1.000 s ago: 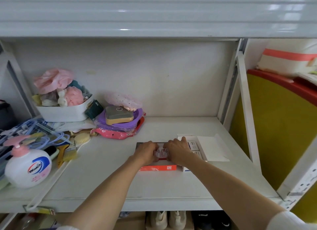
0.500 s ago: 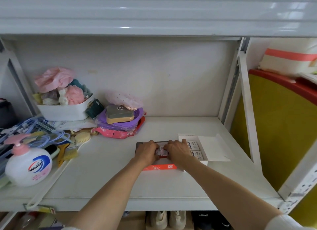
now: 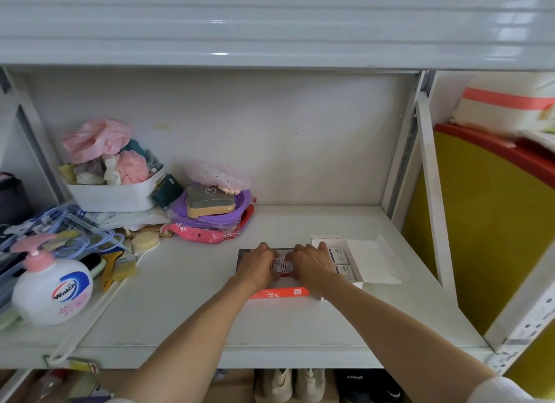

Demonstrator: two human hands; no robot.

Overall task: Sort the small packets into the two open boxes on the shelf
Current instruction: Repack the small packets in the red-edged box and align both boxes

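Nothing much has shifted — my left hand (image 3: 257, 267) and right hand (image 3: 309, 264) still press red-and-white packets (image 3: 281, 266) into the red box (image 3: 280, 293) beside the white box (image 3: 375, 261) — best nudged flat, edges aligned.

We are seeing two open boxes, red box (image 3: 277, 293) and white box (image 3: 372, 261), two red packets (image 3: 282, 266), two white packets (image 3: 341, 263), one soap bottle (image 3: 52, 291).

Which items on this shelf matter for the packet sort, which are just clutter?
Job:
- red box, both hands in it
- red-and-white packets
- white box with white packets
- left hand, right hand

Clutter:
- soap bottle
- white basket
- brushes
- hangers
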